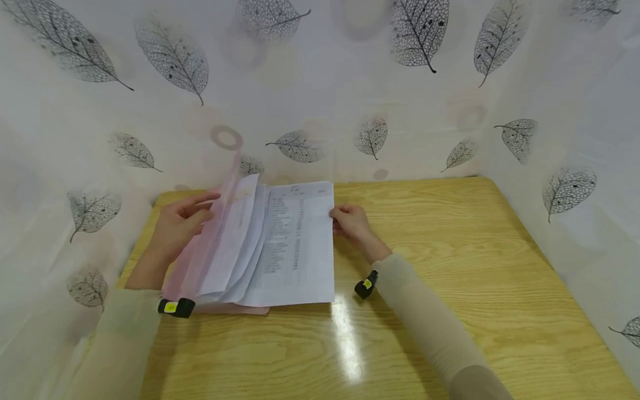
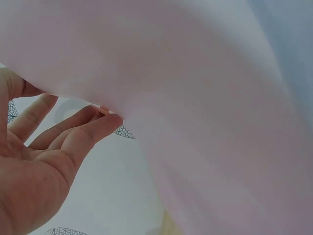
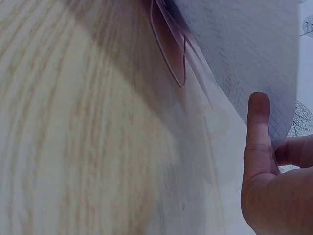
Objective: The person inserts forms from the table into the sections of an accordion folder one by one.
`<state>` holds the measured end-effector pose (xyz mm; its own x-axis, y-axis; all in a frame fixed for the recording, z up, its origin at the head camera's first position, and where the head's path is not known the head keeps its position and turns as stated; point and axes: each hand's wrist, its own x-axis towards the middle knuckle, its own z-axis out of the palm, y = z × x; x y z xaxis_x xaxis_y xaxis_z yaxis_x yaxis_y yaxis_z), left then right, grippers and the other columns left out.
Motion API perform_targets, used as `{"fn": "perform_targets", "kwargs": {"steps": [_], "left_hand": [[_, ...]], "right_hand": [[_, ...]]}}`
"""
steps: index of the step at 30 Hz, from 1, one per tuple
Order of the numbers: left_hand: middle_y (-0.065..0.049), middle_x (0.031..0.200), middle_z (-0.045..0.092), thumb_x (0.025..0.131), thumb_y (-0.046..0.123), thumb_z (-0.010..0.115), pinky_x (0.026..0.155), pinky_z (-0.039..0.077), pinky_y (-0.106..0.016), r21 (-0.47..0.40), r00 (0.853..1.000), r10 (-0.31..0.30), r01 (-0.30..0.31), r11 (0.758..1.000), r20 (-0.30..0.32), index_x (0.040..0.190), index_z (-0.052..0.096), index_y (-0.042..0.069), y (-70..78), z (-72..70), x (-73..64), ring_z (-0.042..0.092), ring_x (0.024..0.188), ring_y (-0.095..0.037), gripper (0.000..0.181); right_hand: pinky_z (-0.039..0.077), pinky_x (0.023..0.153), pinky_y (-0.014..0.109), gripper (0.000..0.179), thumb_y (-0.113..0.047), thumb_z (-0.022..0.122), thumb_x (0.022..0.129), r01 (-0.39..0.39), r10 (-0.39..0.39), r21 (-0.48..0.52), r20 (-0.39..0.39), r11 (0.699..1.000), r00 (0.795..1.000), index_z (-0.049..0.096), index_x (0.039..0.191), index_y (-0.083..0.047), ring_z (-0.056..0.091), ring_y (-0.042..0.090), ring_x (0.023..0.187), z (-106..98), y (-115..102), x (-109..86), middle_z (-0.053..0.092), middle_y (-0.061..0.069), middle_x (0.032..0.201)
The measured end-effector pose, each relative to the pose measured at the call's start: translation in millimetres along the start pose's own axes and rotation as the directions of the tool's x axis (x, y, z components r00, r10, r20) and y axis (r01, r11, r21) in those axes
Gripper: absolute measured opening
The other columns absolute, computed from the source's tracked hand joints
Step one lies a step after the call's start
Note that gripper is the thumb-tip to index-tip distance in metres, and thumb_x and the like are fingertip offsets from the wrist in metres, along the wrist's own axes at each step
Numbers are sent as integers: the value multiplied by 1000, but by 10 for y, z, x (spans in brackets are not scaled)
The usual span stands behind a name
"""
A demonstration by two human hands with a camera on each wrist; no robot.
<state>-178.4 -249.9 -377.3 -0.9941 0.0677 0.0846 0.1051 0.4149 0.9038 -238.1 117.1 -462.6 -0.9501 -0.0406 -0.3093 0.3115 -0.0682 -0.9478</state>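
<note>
A pink translucent folder (image 1: pixel 176 273) lies at the left of the table with its cover raised. My left hand (image 1: pixel 172 226) pinches the cover's outer edge between thumb and fingers. From the left wrist view, the pink cover (image 2: pixel 205 107) spreads in front of the left hand (image 2: pixel 44 169). Several white sheets (image 1: pixel 239 244) fan up beside the cover. On the right side a printed sheet (image 1: pixel 312 244) with columns of text is spread out. My right hand (image 1: pixel 354 223) pinches its right edge, the thumb (image 3: pixel 257 132) lying against the paper in the right wrist view.
A wood-grain table (image 1: pixel 450 250) is under the folder and both forearms. A pale curtain (image 1: pixel 320 72) printed with dark leaves surrounds it at the back and sides. Each wrist wears a small black camera (image 1: pixel 367 284). Light glares off the wood near the sheet's lower corner.
</note>
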Motion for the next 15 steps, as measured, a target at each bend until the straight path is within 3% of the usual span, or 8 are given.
{"fn": "perform_targets", "kwargs": {"steps": [8,15], "left_hand": [[15,130,68,105,18,63,82,58,-20,0,1000,-9,9,1000,-1,145,64,11,6,41,30,64,110,7,40],[21,127,68,104,17,64,79,58,-20,11,1000,-11,11,1000,-12,143,66,11,-3,79,53,64,109,9,39]], "right_hand": [[58,59,22,36,-6,56,104,-39,41,-24,79,999,996,61,133,14,67,8,61,163,62,-4,68,3,77],[60,61,24,36,-6,59,104,-70,71,-13,124,997,990,61,134,13,68,10,64,347,89,9,69,5,79]]}}
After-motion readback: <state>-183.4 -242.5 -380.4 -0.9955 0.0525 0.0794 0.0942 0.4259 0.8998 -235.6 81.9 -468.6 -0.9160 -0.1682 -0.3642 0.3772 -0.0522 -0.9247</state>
